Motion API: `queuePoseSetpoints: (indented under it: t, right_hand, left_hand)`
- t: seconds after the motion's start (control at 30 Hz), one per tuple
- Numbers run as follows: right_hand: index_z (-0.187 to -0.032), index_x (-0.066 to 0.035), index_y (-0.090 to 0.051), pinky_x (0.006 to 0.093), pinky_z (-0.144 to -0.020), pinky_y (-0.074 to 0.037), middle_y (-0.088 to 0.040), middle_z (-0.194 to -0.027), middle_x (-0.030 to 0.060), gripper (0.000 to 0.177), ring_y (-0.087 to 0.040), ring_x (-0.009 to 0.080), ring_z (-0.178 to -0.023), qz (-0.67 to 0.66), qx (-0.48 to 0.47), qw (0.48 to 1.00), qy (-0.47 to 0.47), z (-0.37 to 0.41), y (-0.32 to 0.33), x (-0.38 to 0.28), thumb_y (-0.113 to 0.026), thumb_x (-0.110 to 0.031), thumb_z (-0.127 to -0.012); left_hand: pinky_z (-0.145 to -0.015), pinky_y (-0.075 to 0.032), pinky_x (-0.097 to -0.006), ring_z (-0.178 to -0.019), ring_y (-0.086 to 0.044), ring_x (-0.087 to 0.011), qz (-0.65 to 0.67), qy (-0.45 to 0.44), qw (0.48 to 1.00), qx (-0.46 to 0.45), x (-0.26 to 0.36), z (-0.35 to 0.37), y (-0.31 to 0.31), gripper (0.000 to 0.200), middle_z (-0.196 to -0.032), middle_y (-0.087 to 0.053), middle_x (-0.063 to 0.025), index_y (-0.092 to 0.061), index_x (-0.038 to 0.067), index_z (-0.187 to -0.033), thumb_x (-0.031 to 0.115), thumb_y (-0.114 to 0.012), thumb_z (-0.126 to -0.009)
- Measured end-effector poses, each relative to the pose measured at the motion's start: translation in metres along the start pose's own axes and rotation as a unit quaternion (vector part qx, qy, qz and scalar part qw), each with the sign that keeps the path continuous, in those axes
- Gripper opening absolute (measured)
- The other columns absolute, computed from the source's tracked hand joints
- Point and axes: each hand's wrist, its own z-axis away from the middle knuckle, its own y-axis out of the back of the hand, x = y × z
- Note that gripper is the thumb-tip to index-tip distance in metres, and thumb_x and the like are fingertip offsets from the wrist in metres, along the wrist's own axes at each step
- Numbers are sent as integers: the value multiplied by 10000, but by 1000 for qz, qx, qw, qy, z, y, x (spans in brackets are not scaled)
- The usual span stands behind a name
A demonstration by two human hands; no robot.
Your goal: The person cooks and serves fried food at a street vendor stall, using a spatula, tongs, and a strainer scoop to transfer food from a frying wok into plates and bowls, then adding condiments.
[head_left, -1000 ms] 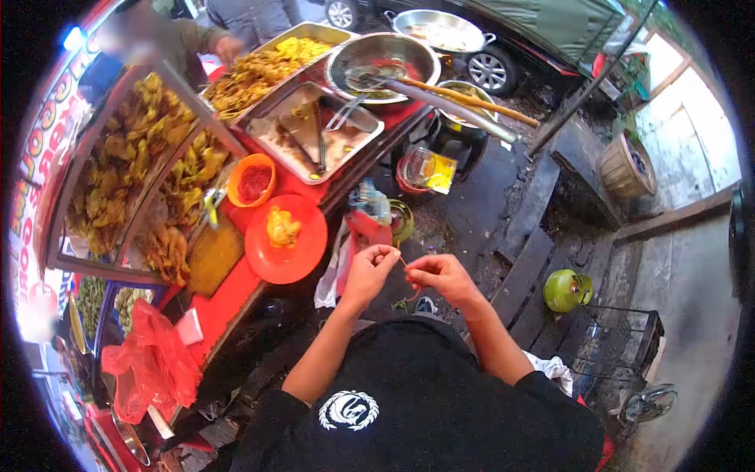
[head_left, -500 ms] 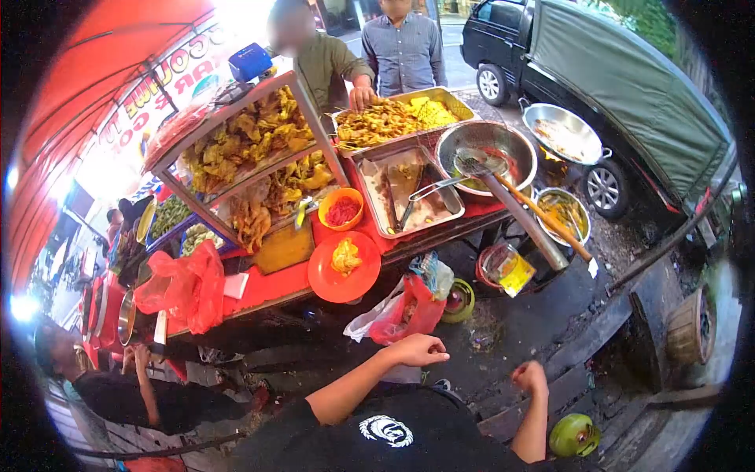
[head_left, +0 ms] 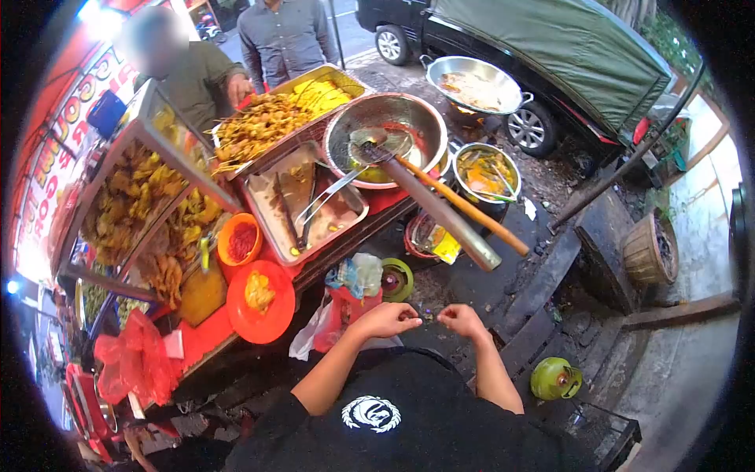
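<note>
My left hand (head_left: 387, 321) is in front of my chest with its fingers curled in, near the plastic bags (head_left: 346, 311). Facing it across a small gap, my right hand (head_left: 462, 321) has its fingers curled too. Whatever either hand may hold is too small to make out. On the red-covered stall, an orange plate (head_left: 277, 318) carries a piece of fried food, beside an orange bowl (head_left: 223, 236) of red sauce. A metal tray (head_left: 358, 215) with tongs lies behind, next to a large steel bowl (head_left: 435, 126) holding a strainer.
Long handles (head_left: 472, 245) jut from the steel bowl toward me. A wide pan (head_left: 481, 69) and a pot (head_left: 515, 169) stand beyond. Green gas cylinders (head_left: 550, 377) are on the ground. One person (head_left: 283, 39) stands across the stall; another person's hand (head_left: 238, 89) is near the skewers.
My hands have come closer together. The view has turned right, so the stall appears farther left. The other person's hand has lifted off the skewers.
</note>
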Motion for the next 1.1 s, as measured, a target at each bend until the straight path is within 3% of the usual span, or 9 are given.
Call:
queuePoseSetpoints:
  t: [0.17,0.37,0.5,0.63,0.8,0.87,0.97,1.03,1.1]
  right_hand:
    - [-882,-20,-693,302,-606,-507,-669,-715,55,251,-637,126,-646,26,98,988,-120,22,54,28,-729,-259,-817]
    - [-948,-19,-656,314,-665,-492,-637,-736,46,280,-595,152,-681,-32,193,980,-48,6,145,-13,-698,-266,-821]
    - [-984,-14,-641,241,-669,-473,-621,-814,-1,240,-565,82,-719,-266,92,958,60,-10,200,-112,-570,-243,-962]
    - [-1187,-16,-571,241,-671,-512,-628,-883,28,339,-595,90,-756,-303,-102,940,118,-41,230,-146,-511,-290,-997]
    - [-1475,-19,-244,252,-621,-521,-588,-948,76,815,-608,116,-777,-232,-310,910,147,-69,234,-171,-733,-214,-853]
    - [-1400,33,-319,264,-632,-520,-593,-970,70,666,-605,105,-770,-252,-333,895,159,-76,234,-174,-673,-138,-862]
    - [-1264,34,-434,288,-652,-511,-593,-990,60,466,-593,121,-746,-287,-325,890,144,-65,265,-203,-576,-55,-829]
    - [-1113,16,-510,303,-618,-475,-586,-876,78,388,-571,142,-714,-185,-304,917,180,-74,287,-204,-601,-146,-771]
    - [-1063,16,-521,317,-612,-468,-572,-832,87,378,-557,145,-695,-159,-311,916,195,-77,305,-205,-613,-176,-751]
  left_hand:
    - [-822,-507,-330,-925,-654,-215,24,-26,999,-9,-10,-41,32,451,-1005,-687,-129,-631,10,-1132,405,-609,-916]
    - [-816,-497,-312,-920,-623,-169,71,-16,997,-14,1,-82,54,404,-1011,-673,-88,-621,19,-1153,358,-605,-935]
    - [-796,-486,-292,-887,-595,-143,152,-10,988,-15,28,-98,58,369,-992,-650,-51,-610,18,-1151,324,-600,-945]
    - [-782,-466,-274,-891,-590,-131,259,18,966,16,32,-111,52,396,-992,-641,-57,-614,11,-1144,356,-517,-977]
    - [-950,-453,-407,-1054,-608,-236,620,31,738,267,108,-119,33,651,-1159,-631,-109,-497,17,-1283,568,-317,-986]
    - [-926,-477,-429,-1040,-617,-262,703,-68,641,300,132,-122,19,664,-1166,-628,-125,-481,11,-1289,575,-319,-978]
    - [-838,-519,-401,-962,-638,-263,646,-57,665,370,160,-122,6,603,-1119,-635,-132,-500,3,-1239,526,-339,-987]
    - [-690,-535,-338,-813,-632,-210,645,-19,609,461,196,-128,4,436,-1012,-626,-111,-506,8,-1185,392,-428,-995]
    - [-597,-508,-288,-700,-577,-138,508,22,693,511,203,-123,1,294,-935,-582,-76,-486,27,-1185,242,-497,-986]
